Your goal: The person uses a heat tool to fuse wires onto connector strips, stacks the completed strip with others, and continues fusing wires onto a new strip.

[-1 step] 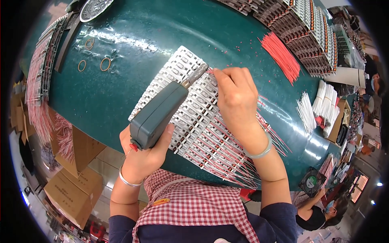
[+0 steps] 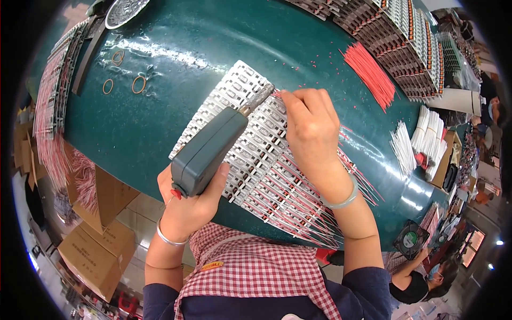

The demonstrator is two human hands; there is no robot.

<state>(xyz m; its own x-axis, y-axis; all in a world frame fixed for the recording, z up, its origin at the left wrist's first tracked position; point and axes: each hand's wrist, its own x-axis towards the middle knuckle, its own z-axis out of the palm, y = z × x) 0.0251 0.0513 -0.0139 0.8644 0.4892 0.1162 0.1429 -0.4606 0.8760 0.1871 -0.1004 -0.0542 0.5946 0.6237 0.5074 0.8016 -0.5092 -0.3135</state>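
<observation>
1. Left hand (image 2: 193, 209) grips a dark-green, boxy tool (image 2: 208, 152), its tip over a silvery-white slotted panel (image 2: 258, 140).
2. Right hand (image 2: 313, 121) pinches a thin red wire (image 2: 277, 94) at the panel.
3. The panel lies on a glossy green table (image 2: 154, 117).

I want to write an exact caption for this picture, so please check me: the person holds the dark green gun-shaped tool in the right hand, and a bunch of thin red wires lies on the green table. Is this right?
Not entirely: the head view shows the gun-shaped tool in the left hand. The thin red wires do lie on the green table.
</observation>
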